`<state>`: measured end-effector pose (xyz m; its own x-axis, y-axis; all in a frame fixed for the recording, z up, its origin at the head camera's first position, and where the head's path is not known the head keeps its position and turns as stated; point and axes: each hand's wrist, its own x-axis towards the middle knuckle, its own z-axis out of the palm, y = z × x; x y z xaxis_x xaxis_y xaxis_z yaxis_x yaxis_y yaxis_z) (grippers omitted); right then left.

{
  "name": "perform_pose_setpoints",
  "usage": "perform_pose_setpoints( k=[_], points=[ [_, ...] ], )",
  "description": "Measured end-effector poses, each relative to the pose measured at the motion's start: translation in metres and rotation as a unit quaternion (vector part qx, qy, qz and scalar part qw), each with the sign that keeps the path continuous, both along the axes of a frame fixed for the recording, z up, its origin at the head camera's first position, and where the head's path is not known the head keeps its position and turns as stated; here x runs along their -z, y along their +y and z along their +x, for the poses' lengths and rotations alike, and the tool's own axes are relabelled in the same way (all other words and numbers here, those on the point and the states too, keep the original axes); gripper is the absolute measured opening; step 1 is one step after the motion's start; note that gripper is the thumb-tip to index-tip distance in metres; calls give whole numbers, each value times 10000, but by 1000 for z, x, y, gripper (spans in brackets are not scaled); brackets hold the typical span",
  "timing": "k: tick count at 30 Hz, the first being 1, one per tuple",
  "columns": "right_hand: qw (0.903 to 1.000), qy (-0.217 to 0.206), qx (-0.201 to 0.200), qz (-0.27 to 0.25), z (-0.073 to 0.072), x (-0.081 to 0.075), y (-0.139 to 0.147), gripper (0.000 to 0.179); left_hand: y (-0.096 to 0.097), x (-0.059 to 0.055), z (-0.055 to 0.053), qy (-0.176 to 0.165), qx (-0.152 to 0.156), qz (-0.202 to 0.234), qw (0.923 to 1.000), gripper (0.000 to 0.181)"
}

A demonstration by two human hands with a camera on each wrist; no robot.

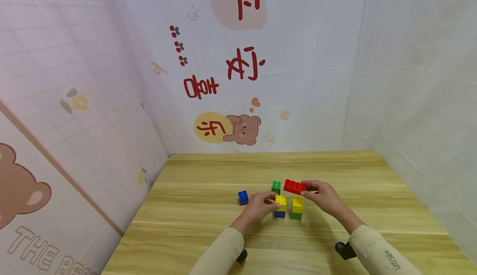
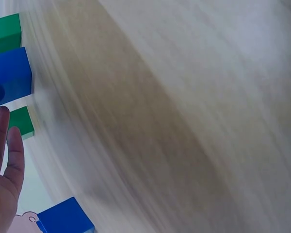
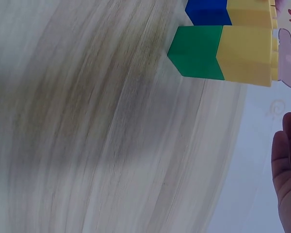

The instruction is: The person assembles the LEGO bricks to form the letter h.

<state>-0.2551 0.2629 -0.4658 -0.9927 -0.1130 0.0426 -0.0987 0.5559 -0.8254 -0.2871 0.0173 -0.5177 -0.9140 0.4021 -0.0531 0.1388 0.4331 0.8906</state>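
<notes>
In the head view my left hand pinches a yellow toy brick between thumb and fingers. That brick sits on a blue brick. My right hand grips the right end of a longer red brick, held above the table behind the stacks. Just right of the left hand's stack stands a second pair, a yellow brick on a green brick. The right wrist view shows this pair upright, yellow over green. Only a sliver of red appears at that view's edge.
A small green brick stands behind the left stack. Left of the left hand lies a single blue brick. All rest on a wood-grain table. White printed cloth hangs behind the table and along both sides.
</notes>
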Motion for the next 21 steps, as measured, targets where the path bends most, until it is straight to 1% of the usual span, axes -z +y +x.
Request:
perform_pose_setpoints(
  k=[5, 9, 13, 15, 21],
  points=[
    [9999, 52, -116, -6, 0, 0, 3, 45, 2, 2, 0, 68, 33, 28, 10000, 34],
    [9997, 50, -223, -2, 1, -1, 1, 44, 0, 1, 1, 81, 106, -37, 9999, 43],
    [9994, 9, -333, -22, 2, -1, -1, 42, -6, -2, 2, -38, 144, -63, 9999, 54],
    [9993, -10, -375, -41, 3, -1, -2, 42, -8, -4, 1, -82, 146, -65, 9998, 55],
    [9986, -24, -530, -32, 3, 0, -4, 39, -11, -10, 2, 30, 186, -65, 9998, 58]
  ],
)
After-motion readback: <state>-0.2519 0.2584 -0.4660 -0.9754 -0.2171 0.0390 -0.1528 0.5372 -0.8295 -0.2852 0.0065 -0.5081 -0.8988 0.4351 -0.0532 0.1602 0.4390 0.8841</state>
